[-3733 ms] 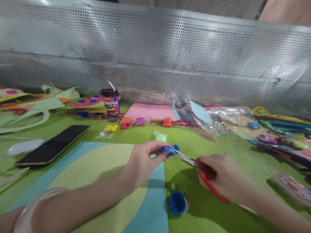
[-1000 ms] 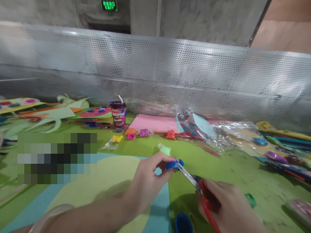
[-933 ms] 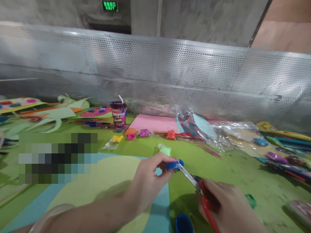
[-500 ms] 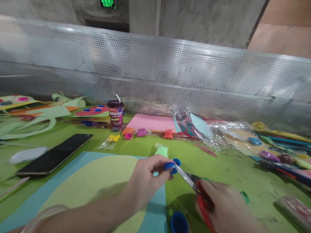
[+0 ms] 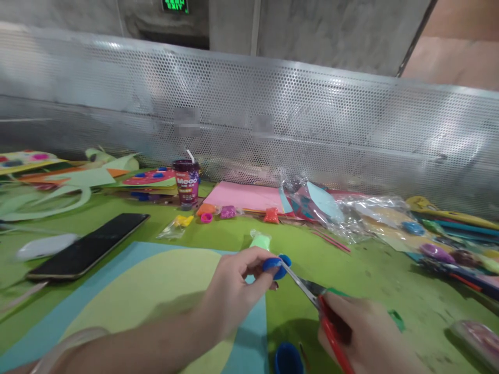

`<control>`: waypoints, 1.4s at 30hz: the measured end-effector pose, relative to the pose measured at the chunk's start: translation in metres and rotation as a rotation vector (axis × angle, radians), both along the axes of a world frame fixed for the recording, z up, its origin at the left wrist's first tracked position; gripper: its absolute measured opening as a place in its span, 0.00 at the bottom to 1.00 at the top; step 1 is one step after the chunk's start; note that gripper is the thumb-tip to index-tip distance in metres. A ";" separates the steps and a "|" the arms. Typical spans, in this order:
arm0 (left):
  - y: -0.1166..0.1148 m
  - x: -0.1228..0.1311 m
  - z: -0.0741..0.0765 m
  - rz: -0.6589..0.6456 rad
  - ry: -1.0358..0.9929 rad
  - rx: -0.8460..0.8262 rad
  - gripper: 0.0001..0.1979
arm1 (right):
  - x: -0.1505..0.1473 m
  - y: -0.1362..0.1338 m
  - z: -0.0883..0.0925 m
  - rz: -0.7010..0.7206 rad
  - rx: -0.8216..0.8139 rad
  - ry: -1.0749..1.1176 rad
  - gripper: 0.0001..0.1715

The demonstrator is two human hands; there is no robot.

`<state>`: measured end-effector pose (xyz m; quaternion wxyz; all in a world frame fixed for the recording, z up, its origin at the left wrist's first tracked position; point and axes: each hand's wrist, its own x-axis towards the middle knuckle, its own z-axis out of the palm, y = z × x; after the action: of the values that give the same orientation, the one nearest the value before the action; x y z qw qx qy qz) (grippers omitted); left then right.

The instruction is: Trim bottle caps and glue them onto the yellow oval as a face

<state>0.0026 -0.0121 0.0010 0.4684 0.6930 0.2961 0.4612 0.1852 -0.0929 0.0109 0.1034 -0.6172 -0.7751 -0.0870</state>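
My left hand (image 5: 244,283) pinches a small blue round piece (image 5: 272,266) between thumb and fingers, above the right edge of a paper sheet. Whether that piece is plastic or clay I cannot tell. In my right hand (image 5: 362,327) is a pair of scissors (image 5: 333,332) with red handles, fingers wrapped round the grips. Its blades (image 5: 300,283) point up and left, one tip at the blue piece. Just behind sits another small blue thing (image 5: 286,259), partly hidden. Below lies the sheet, a pale yellow-green circle (image 5: 163,280) on light blue paper (image 5: 251,343).
A blue cup-like container (image 5: 288,359) stands near the front edge. At left lie a phone (image 5: 91,246) and a white case (image 5: 47,246). Behind are a drink cup (image 5: 187,182), pink paper (image 5: 245,196), small clay packs and plastic wrap (image 5: 346,223). A perforated metal panel (image 5: 241,109) closes the back.
The scissors and my right hand have shifted slightly right and down, with the blade tip still at the blue piece. My left hand has hardly moved.
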 end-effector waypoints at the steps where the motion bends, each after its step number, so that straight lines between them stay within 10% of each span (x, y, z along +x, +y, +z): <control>1: 0.000 0.000 0.000 -0.004 -0.003 -0.001 0.05 | -0.001 -0.001 0.002 -0.010 -0.040 0.033 0.11; 10: 0.001 -0.001 0.002 -0.056 -0.052 -0.071 0.05 | -0.001 0.000 0.003 -0.051 -0.319 0.293 0.11; 42: 0.003 -0.004 0.000 0.001 0.048 0.053 0.05 | 0.017 0.005 -0.001 -0.020 0.008 -0.145 0.07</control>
<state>-0.0015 -0.0095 0.0011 0.4425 0.7159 0.2951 0.4523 0.2026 -0.0876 0.0103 0.0485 -0.6168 -0.7739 -0.1355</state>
